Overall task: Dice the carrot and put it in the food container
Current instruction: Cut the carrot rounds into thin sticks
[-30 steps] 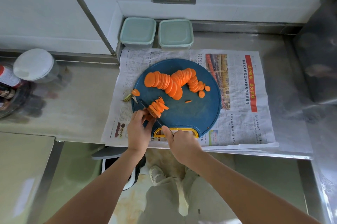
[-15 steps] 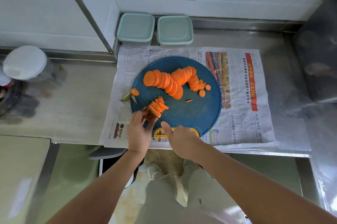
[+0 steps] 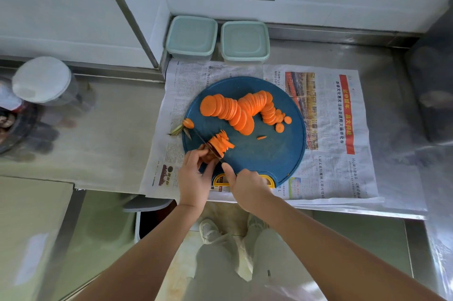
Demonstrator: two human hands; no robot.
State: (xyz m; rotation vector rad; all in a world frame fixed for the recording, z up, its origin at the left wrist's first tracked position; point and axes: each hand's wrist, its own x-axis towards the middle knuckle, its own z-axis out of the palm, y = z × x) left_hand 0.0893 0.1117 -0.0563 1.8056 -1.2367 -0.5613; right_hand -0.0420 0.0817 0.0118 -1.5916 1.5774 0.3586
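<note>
Orange stack: a small pile of carrot slices [image 3: 207, 155] sits at the near-left edge of the blue board [image 3: 264, 153]; the left hand [image 3: 193, 178] pinches it with curled fingers.
Knife [image 3: 203, 141]: the right hand [image 3: 247, 185] is closed on the handle with one finger stretched toward the blade, which lies across the stack.
Cut strips [image 3: 224, 141]: fanned out just right of the blade.
Round slices [image 3: 235, 109]: a long overlapping row on the far side of the board, not yet cut.
Containers [image 3: 191, 38]: two, lidded, beyond the newspaper [image 3: 326, 168], well apart from the work.
Doing it well: tuck the left fingertips back from the edge, space the cuts evenly, then turn the strips crosswise for dice.
</note>
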